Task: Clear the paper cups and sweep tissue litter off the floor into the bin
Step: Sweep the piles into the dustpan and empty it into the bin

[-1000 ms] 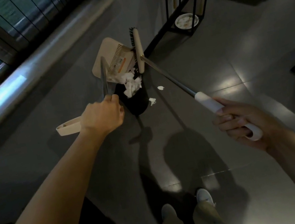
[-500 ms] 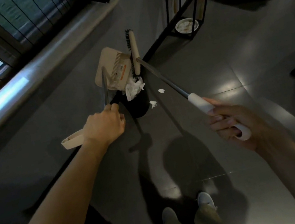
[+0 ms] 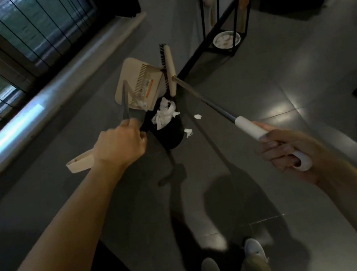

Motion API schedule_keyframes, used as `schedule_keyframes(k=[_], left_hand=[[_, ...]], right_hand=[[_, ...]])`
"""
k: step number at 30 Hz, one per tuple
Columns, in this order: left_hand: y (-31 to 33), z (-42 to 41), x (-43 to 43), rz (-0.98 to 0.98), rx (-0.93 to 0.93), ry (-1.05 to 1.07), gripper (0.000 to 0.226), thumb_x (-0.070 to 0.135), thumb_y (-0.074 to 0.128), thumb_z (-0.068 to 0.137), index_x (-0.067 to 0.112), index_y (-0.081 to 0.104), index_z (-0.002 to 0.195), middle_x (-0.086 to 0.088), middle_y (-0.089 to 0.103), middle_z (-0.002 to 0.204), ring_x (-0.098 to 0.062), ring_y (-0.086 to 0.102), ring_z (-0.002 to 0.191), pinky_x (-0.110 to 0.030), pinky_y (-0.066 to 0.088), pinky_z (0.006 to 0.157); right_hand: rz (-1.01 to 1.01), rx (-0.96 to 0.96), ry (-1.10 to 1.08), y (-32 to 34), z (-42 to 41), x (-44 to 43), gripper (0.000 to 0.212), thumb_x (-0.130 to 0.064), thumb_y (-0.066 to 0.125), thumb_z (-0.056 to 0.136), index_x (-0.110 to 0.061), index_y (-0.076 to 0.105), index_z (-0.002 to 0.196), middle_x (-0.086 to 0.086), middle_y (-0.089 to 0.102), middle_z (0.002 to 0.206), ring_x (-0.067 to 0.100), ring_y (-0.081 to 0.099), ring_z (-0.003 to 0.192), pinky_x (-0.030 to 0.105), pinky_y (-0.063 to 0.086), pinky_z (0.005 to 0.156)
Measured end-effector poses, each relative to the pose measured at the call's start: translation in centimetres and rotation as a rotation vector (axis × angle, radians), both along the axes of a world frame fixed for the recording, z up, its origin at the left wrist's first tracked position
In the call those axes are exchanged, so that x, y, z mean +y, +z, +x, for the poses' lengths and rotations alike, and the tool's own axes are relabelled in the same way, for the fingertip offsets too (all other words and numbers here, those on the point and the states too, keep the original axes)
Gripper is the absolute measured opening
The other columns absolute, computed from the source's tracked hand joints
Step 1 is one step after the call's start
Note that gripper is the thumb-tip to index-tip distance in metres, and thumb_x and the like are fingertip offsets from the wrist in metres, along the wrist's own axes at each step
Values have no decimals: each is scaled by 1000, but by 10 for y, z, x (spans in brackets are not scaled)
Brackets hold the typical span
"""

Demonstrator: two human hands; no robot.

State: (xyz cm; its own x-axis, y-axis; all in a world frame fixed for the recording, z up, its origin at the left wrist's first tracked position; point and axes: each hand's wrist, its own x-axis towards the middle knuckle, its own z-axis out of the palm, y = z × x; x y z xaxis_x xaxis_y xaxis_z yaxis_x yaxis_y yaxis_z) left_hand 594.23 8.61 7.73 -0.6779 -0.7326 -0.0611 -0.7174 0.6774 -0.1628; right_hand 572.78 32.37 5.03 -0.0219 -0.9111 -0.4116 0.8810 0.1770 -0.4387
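My left hand (image 3: 119, 143) grips the handle of a beige dustpan (image 3: 137, 83), which is tipped up over a small black bin (image 3: 170, 134). White tissue (image 3: 165, 112) is heaped at the bin's mouth, and a scrap clings to the pan's lip. My right hand (image 3: 287, 149) holds the white grip of a broom whose beige head (image 3: 170, 70) rests against the pan's right edge. Two tissue bits lie on the floor to the right of the bin, one further back (image 3: 197, 116) and one close to the bin (image 3: 188, 132). No paper cups show.
A window and low sill (image 3: 33, 113) run along the left. A black metal stand (image 3: 223, 15) with a round dish (image 3: 226, 40) at its base is behind the bin. My shoes (image 3: 252, 249) are at the bottom, on grey floor tiles.
The tissue has slid off the dustpan into the bin's mouth. The pan is tilted steeper, and the broom head has stayed against it.
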Motion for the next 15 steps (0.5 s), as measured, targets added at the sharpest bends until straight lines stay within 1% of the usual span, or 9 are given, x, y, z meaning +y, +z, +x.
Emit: schedule_keyframes(k=[2,4,5,7,8,10,12,13,15], left_hand=[[13,4,-2,-5,84,81,32,40,38,96,14,50,111,-10,58,111,-31,61,89,-38,45,75],[27,9,-1,17,230,196,29,40,42,96,15,52,107,-9,57,95,-28,58,80,-37,49,72],[34,11,0,26,320,249,26,39,45,95,16,52,104,-6,54,86,-24,55,73,-34,47,67],[43,17,0,63,492,367,20,38,50,94,18,53,94,0,48,70,-14,48,60,-26,37,52],[46,21,-2,77,571,411,22,37,51,93,15,55,89,0,49,66,-12,47,57,-24,32,49],[55,31,-5,95,677,465,26,35,53,90,12,61,81,-5,54,65,-15,50,58,-26,30,51],[64,44,-3,117,742,505,23,32,54,89,13,64,78,-9,58,70,-13,46,57,-28,31,53],[70,51,1,134,777,524,22,30,55,89,13,65,78,-10,60,71,-12,46,56,-28,33,52],[76,67,7,191,862,602,23,32,58,87,13,66,76,-11,61,69,-17,49,54,-25,38,52]], right_hand=[[-14,-23,-4,5,-2,-1,96,-4,93,28,-18,57,116,-3,38,56,0,36,29,12,27,21],[-25,-36,-20,9,-3,-2,100,-3,92,28,-18,56,120,-4,37,55,0,36,30,12,27,22],[-31,-25,-25,11,-3,-3,104,-4,92,28,-19,55,124,-5,35,55,0,36,30,12,27,22],[-42,22,-22,15,-3,-7,108,-7,93,27,-19,52,126,-5,33,55,1,35,31,12,27,23],[-41,33,-21,15,-4,-9,109,-7,93,25,-18,52,125,-5,34,55,1,35,32,12,27,23],[-25,19,-20,14,-9,-14,108,-5,93,22,-19,52,121,-3,37,55,1,36,31,12,27,23],[-5,6,-5,13,-17,-20,108,-1,93,20,-20,52,118,-2,38,53,1,37,31,13,27,22],[14,6,0,11,-21,-23,108,0,93,19,-21,52,116,-2,38,52,1,37,31,13,27,22],[54,17,1,7,-28,-30,105,2,91,18,-22,50,111,-2,38,50,1,36,30,13,26,22]])
